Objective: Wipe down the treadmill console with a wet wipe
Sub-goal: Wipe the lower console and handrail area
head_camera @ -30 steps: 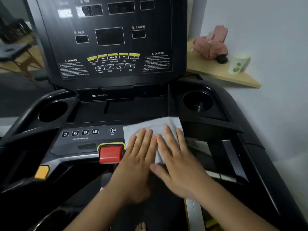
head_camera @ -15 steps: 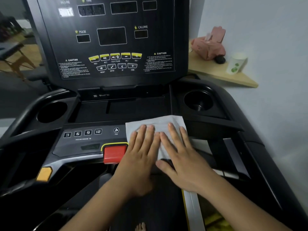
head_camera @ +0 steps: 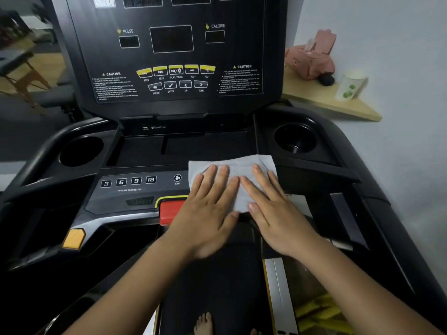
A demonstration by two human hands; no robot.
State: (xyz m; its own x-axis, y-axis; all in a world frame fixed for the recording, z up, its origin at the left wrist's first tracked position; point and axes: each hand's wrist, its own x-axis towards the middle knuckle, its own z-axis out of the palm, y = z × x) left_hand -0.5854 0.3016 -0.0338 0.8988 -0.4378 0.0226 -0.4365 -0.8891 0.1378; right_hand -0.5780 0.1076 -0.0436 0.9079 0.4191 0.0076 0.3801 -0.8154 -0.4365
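We pressed our left hand (head_camera: pixel 205 213) and right hand (head_camera: pixel 275 213), both flat and open-fingered, onto the wet wipe (head_camera: pixel 238 165) right of the red stop button (head_camera: pixel 170 210).

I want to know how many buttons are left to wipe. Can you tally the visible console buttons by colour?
Yellow media buttons: 5
Black menu buttons: 4
Black incline buttons: 4
Fan button: 1
Red stop button: 1
Orange button: 1
Total: 16

Pale grey wall (head_camera: pixel 387 146) at right, wooden corner shelf (head_camera: pixel 338 105), wooden-legged furniture (head_camera: pixel 21 78) at left.
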